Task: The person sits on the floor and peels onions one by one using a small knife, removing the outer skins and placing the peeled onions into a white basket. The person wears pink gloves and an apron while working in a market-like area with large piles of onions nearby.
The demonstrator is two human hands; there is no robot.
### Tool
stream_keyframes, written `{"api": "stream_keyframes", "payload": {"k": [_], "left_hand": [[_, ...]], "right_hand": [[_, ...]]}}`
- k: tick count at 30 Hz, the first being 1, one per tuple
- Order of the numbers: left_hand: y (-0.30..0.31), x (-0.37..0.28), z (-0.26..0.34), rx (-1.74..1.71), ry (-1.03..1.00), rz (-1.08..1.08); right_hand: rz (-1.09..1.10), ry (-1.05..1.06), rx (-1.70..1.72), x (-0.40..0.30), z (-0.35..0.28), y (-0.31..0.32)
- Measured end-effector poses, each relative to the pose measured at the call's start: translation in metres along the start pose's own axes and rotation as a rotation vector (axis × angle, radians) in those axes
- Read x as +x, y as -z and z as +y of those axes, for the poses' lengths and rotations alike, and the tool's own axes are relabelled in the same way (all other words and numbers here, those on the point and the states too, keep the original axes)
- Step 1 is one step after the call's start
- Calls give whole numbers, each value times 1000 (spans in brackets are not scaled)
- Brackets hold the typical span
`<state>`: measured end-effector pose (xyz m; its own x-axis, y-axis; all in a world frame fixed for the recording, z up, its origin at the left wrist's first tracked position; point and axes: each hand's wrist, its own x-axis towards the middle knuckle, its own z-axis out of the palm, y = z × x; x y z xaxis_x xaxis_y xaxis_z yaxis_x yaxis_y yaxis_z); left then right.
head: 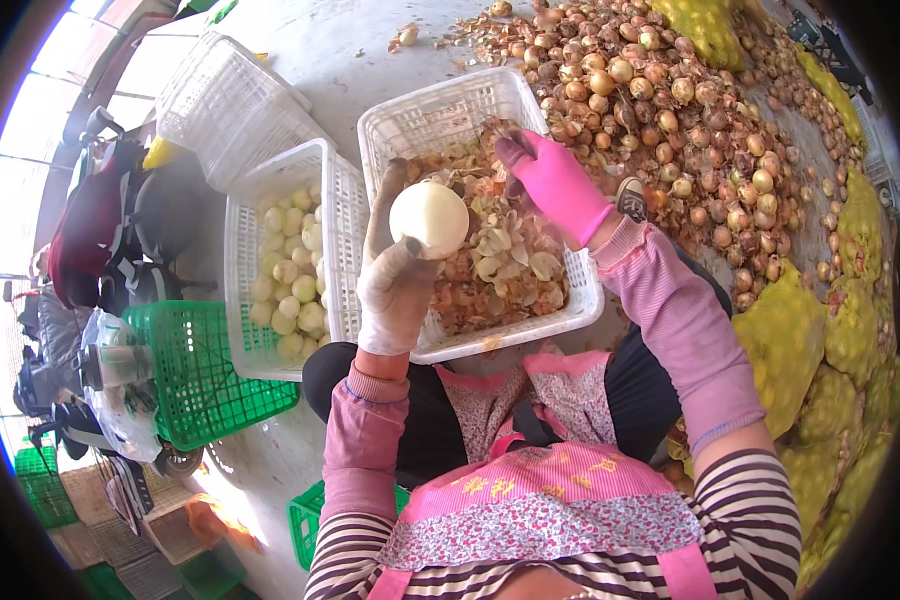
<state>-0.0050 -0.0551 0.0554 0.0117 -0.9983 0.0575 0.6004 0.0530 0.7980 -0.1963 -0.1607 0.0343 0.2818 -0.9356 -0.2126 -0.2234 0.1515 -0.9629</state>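
My left hand (394, 289), in a soiled whitish glove, grips a peeled white onion (429, 220) between thumb and fingers. It is above the left side of a white plastic crate (506, 343). Loose onion skins (495, 259), brown and pale, lie in that crate. Over the crate's right side is my right hand (555, 180), in a pink glove with darkened fingertips. Its fingers are curled. Brown onion skin (498, 132) shows right at the fingertips, but whether they pinch it is unclear. Both hands are apart from each other.
Left of the skins, another white crate (276, 369) holds peeled onions (292, 262). White crates (221, 97) are stacked behind it. A green crate (210, 375) stands at left near a parked scooter (112, 217). Unpeeled onions (667, 112) cover the floor at right, beside yellow mesh sacks (784, 337).
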Motion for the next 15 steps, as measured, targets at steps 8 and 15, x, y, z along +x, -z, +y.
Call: {"api": "stream_keyframes", "payload": {"k": [8, 15], "left_hand": [[-4, -2, 11, 329, -222, -51], [8, -8, 2, 103, 134, -31]], "right_hand": [[-522, -24, 530, -32, -3, -29], [-126, 11, 450, -21, -6, -31]]}}
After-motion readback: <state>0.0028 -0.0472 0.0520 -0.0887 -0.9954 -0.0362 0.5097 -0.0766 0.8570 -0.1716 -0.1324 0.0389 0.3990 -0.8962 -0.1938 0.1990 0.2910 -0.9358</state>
